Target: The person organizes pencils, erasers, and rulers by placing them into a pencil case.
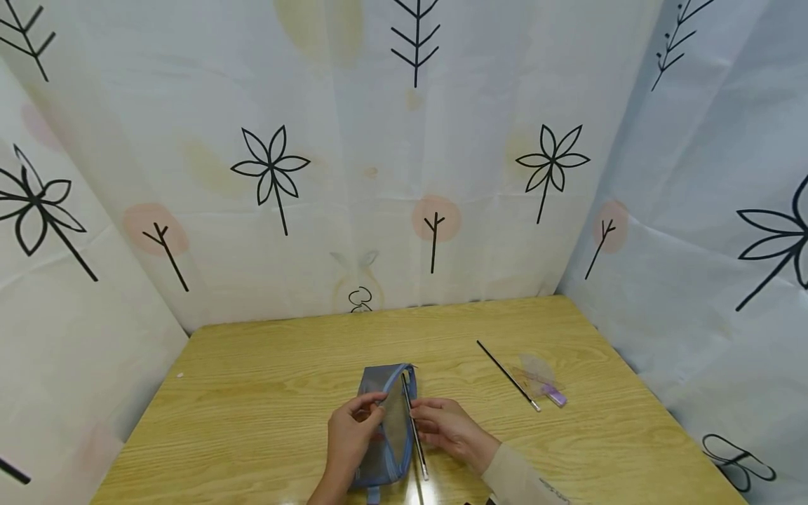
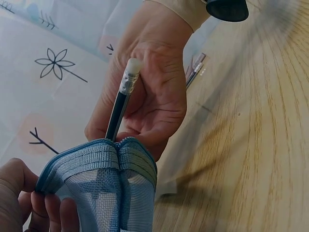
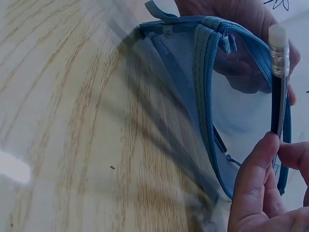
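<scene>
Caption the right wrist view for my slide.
Right hand pinching a pencil at an open blue pouch, left hand holding the pouch.

Our left hand (image 2: pixel 17 188) grips the edge of a blue mesh pouch (image 2: pixel 99 181). Past its rim we see a dark pencil (image 2: pixel 117 113), eraser up, before our right hand (image 2: pixel 161 92); patterned cloth (image 2: pixel 24 96) and wood-grain tabletop (image 2: pixel 251 145) show behind.

unzipped blue mesh pouch (image 1: pixel 394 429), tilted dark pencil (image 1: pixel 417 439)
</scene>
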Demonstrator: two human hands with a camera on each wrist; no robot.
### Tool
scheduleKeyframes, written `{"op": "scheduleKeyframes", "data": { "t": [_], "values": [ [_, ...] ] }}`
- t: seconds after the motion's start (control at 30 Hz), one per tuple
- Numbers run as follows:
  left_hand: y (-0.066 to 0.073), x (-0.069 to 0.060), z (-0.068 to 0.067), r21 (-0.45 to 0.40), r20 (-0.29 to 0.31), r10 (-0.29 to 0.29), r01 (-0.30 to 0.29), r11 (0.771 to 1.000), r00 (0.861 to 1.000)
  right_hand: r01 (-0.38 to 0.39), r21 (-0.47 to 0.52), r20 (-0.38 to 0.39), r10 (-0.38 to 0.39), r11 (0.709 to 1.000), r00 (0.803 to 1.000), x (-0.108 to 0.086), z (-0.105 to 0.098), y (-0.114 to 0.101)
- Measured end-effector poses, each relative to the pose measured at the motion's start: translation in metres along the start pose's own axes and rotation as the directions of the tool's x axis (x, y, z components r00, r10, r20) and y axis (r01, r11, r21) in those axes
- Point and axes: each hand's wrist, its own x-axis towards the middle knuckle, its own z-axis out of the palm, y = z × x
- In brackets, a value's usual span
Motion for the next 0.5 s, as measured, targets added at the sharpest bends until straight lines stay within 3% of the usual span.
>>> {"op": "scheduleKeyframes", "data": {
  "t": [0.5],
  "values": [
    [0.005, -0.002, 0.001, -0.022, 0.041, -0.03, 0.031, 0.999, 0.999, 0.013, -0.005, -0.055, -0.013, 1.0, 0.998, 0.011, 0.012, -0.002]
  ]
}}
